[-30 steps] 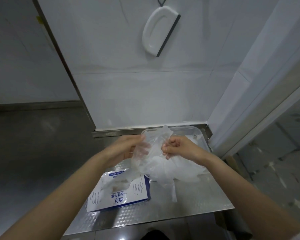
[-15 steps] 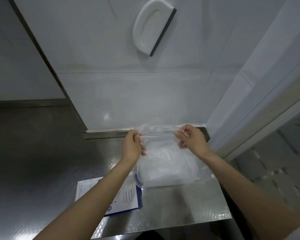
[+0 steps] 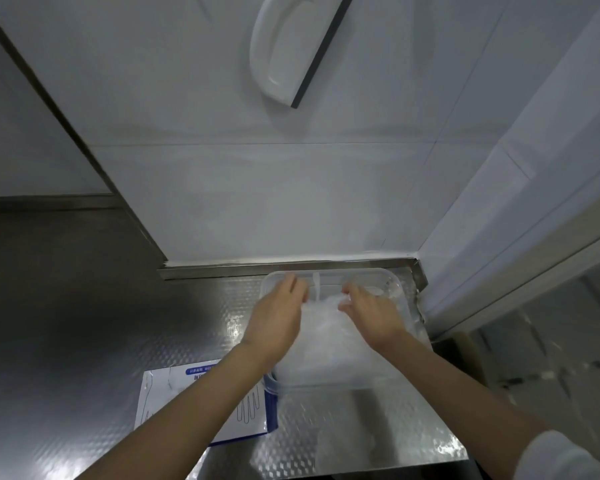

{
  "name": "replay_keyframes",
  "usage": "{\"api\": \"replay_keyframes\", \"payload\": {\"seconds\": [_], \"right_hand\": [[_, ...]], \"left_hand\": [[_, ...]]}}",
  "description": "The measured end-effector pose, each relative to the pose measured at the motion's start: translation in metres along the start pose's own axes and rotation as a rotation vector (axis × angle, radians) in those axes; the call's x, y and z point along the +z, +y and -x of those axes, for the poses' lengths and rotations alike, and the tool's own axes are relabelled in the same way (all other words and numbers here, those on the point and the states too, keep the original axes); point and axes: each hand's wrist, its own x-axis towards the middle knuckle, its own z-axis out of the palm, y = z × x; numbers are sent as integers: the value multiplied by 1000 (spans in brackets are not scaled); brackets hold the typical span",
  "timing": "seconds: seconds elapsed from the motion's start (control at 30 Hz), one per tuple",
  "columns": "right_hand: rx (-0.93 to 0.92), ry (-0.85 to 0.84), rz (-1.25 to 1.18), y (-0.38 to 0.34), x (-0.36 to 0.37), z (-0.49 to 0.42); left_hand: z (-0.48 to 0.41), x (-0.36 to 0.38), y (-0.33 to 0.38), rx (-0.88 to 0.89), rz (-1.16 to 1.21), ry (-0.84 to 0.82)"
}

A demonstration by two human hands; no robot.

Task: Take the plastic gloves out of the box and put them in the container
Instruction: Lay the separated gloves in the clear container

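L hand [image 3: 277, 322] & R hand [image 3: 373, 315], fingers near straight, gripping nothing, press gloves [image 3: 326, 344] into container [image 3: 394, 284]: flimsy, slick, pinch in bunches.

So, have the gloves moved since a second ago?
Yes: the gloves went down, from held up above the container rim to lying inside it.

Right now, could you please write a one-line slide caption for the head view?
Left hand and right hand press plastic gloves into the clear container, glove box lying beside it.
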Motion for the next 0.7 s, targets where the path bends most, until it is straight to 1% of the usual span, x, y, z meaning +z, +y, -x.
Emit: {"api": "replay_keyframes", "payload": {"seconds": [0.07, 0.1, 0.2, 0.23, 0.27, 0.3, 0.33, 0.4, 0.43, 0.5, 0.53, 0.57, 0.63, 0.67, 0.7], "right_hand": [[-16, -47, 68, 2, 6, -2], [-20, -57, 84, 2, 8, -3], [-10, -66, 137, 6, 10, -6], [-14, -49, 142, 6, 10, -5], [-23, -21, 145, 6, 11, -4], [-44, 23, 137, 7, 10, -1], [-98, 107, 104, 8, 9, 2], [-267, 276, -2, 8, 8, 9], [-363, 334, -16, 10, 10, 12], [-531, 346, 10, 12, 12, 15], [-580, 336, 1, 12, 14, 16], [-596, 317, -16, 12, 17, 16], [-597, 271, 19, 14, 24, 13], [-565, 233, 67, 14, 25, 11], [-511, 144, 103, 13, 25, 11]], "left_hand": [[0, 16, 3, 154, -66, -119], [-1, 26, 1, 196, -105, -183], [-6, 48, -8, 186, -336, -451], [-6, 51, -10, 172, -418, -521], [-7, 53, -10, 159, -483, -552], [-9, 56, -10, 147, -520, -537], [-11, 58, -9, 134, -513, -486], [-13, 52, -2, 104, -414, -334], [-14, 47, 1, 118, -388, -254], [-15, 38, 7, 187, -354, -106], [-15, 34, 10, 238, -336, -48], [-13, 33, 12, 262, -301, -82], [-11, 39, 13, 272, -251, -239], [-10, 44, 12, 262, -264, -336], [-10, 49, 9, 242, -297, -420]]}}
